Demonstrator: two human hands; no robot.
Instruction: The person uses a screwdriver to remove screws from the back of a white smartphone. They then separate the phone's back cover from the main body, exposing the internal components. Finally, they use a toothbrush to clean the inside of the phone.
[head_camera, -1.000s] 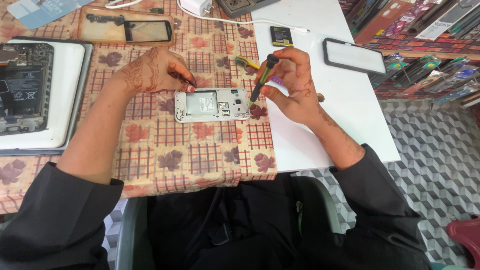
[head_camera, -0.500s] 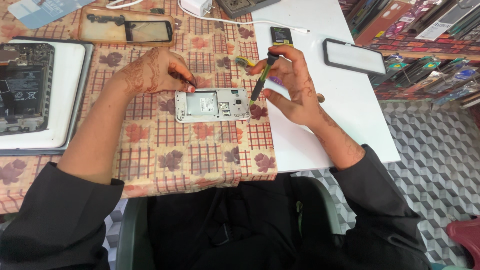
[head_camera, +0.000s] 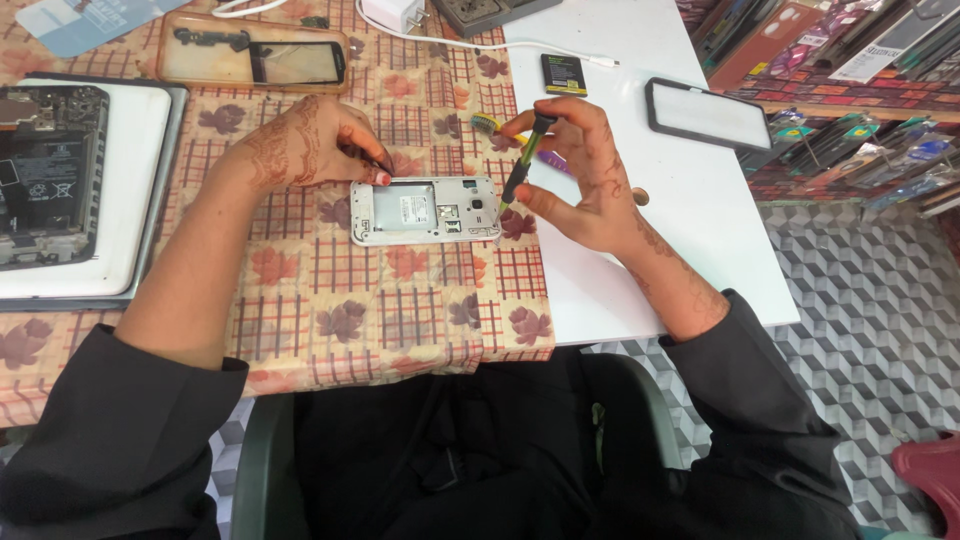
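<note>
White phone w/ back off is lying mid-table; left hand is pinning its edge, right hand is gripping screwdriver at its corner.

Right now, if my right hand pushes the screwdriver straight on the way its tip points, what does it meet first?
Most likely the right-hand end of the opened white phone; the right hand angles the screwdriver down-left onto it, though contact is unclear.

We sit at a white table partly covered by a checked leaf-print cloth. To our right the floor is grey cube-pattern tile, with a packed shelf of goods above it. Light is even and bright.
</note>
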